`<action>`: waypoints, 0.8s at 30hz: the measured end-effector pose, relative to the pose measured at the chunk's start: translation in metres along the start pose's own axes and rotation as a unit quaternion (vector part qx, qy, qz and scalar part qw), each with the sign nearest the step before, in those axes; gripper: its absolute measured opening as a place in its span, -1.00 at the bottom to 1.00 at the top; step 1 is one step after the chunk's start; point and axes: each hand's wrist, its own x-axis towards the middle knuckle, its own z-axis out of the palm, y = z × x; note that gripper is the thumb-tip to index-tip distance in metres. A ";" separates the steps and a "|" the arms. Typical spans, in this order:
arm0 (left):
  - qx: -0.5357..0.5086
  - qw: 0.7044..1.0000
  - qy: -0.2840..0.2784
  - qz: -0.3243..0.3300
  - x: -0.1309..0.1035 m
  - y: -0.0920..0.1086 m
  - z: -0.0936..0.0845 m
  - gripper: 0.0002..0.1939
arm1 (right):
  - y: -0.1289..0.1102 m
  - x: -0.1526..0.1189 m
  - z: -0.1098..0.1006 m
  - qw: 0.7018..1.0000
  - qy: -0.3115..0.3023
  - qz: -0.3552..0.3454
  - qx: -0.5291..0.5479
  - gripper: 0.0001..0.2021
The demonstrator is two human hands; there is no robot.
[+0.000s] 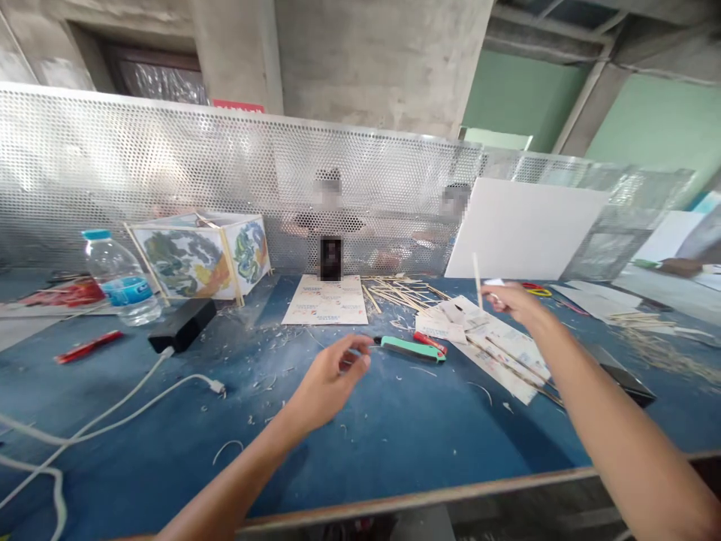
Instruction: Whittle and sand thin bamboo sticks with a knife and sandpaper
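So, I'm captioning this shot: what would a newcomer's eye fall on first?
Probably the painted box, at left before the perforated metal screen. Next, the mint-green tool lying on the blue table beside the left hand, and the right hand, further right, holding a pale stick nearly upright.

One green-handled tool (411, 349), one bottle (125, 282)

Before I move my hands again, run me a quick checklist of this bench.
1. Right hand holding the thin stick: ok.
2. Left hand clear of the green tool: cannot tell; fingertips are close to its black end.
3. Water bottle upright and capped: ok.
4. Blue tabletop free of shavings: not ok; scraps lie scattered.
5. Loose white plug away from both hands: ok.
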 end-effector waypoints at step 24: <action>-0.265 0.866 0.424 0.027 -0.066 0.020 -0.184 -0.76 | -0.038 -0.129 0.099 0.903 -0.375 -0.118 0.176 -0.58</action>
